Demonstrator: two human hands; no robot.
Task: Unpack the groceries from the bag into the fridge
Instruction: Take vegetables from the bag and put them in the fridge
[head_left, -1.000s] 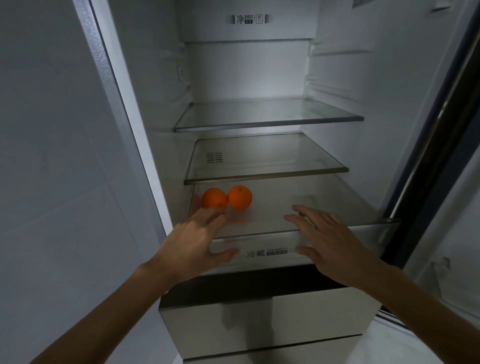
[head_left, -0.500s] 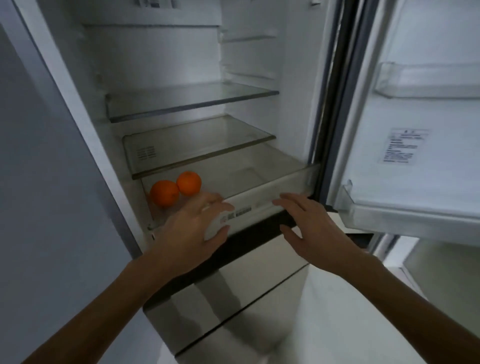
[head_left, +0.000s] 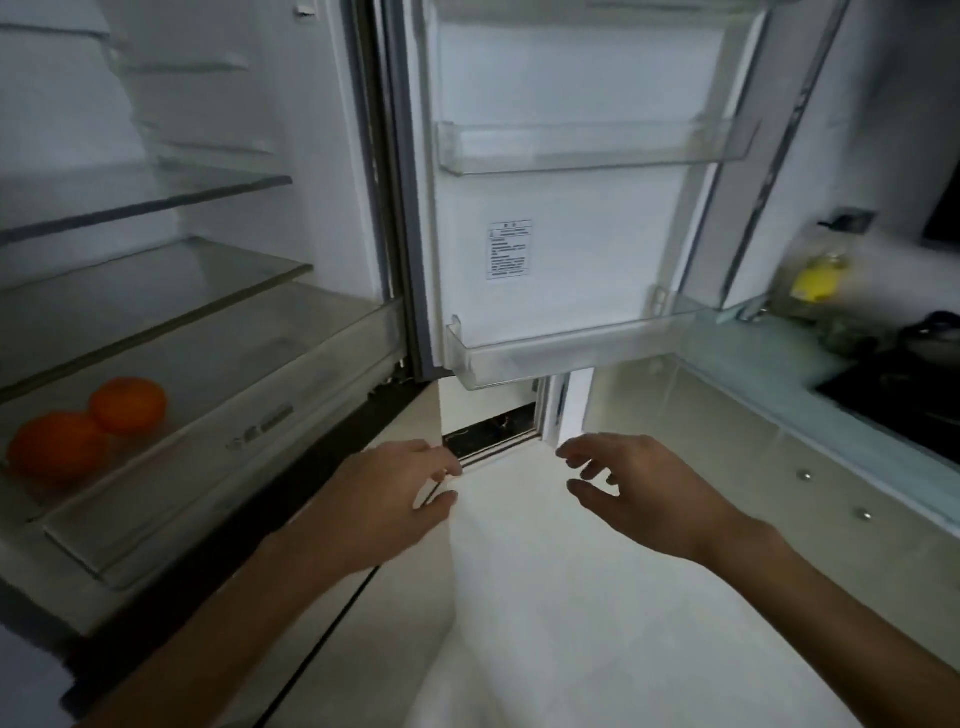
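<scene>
Both hands hang in the lower middle of the frame, apart from each other and holding nothing. The left hand (head_left: 384, 499) has its fingers loosely spread; the right hand (head_left: 639, 493) has its fingers lightly curled. Half a second ago they were at the front of the clear drawer (head_left: 249, 426), the left fingers on its rim. Now both are off it, in front of the pale floor, and the view has swung right. The open fridge door (head_left: 571, 234) fills the upper centre, and a counter (head_left: 769, 364) with a blurred yellow object (head_left: 815, 280) has come in at the right edge.

The two oranges (head_left: 128, 405) lie touching in the drawer's left end – at the far left of the frame, well apart from the left hand, farther still from the right. The drawer stands pulled out below the glass shelves (head_left: 156, 280).
</scene>
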